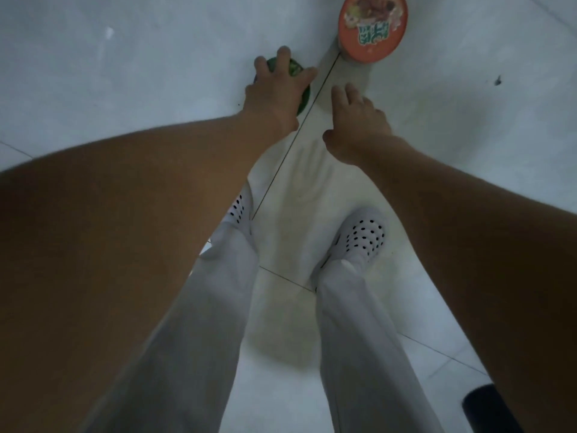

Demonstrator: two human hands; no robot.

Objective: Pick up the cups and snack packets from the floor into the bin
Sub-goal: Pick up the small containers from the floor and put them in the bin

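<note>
A green cup (295, 68) stands on the white tiled floor, mostly covered by my left hand (278, 92), whose spread fingers curl over its lid and rim. Farther off stands an orange noodle cup (373, 26) with a printed lid, upright and untouched. My right hand (359, 120) hovers above the floor between the two cups, fingers loosely extended, holding nothing. It is a short way short of the orange cup. No bin appears in view.
My two feet in white perforated shoes (362, 235) and light trousers stand below the hands. A dark tile joint (299, 132) runs between the hands. A black object (490, 407) sits at the lower right edge.
</note>
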